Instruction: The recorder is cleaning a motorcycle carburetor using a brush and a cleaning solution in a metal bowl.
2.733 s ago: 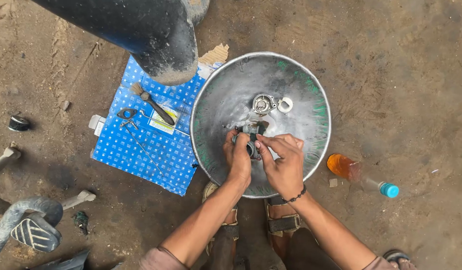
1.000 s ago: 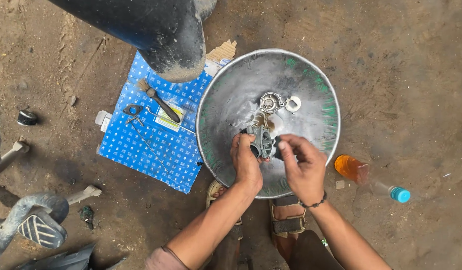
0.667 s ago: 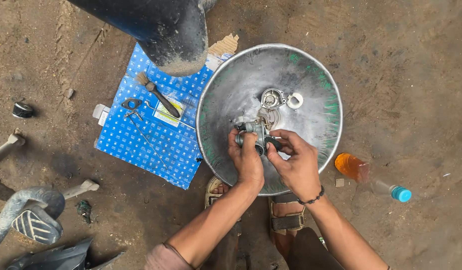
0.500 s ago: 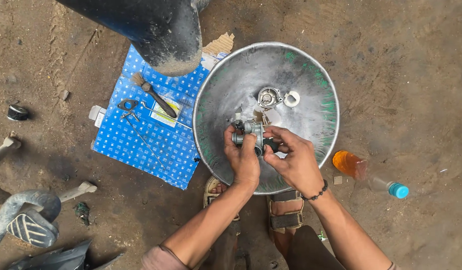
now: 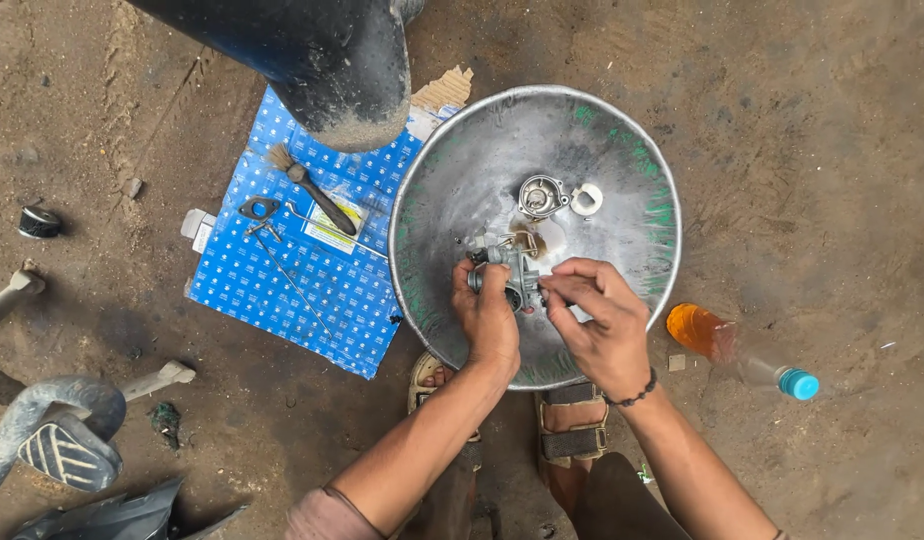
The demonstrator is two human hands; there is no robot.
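Over a wide metal basin (image 5: 622,130) on the dirt ground, both of my hands hold a small grey metal carburetor body (image 5: 510,270). My left hand (image 5: 489,320) grips it from the left and below. My right hand (image 5: 600,322), with a dark bead bracelet at the wrist, pinches its right side with fingertips. Inside the basin lie a round metal bowl part (image 5: 541,196) and a small white ring (image 5: 586,200), beside a little puddle of liquid.
A blue patterned sheet (image 5: 302,270) left of the basin carries a brush (image 5: 307,185), a gasket and thin rods. A dark vehicle fender (image 5: 322,60) hangs above it. An orange-filled bottle (image 5: 732,350) with blue cap lies right. A footpeg (image 5: 67,450) sits lower left.
The hands lifted the carburetor slightly and turned it over the basin; my right hand shifted its fingers onto the part's right side. The view drifted a little.
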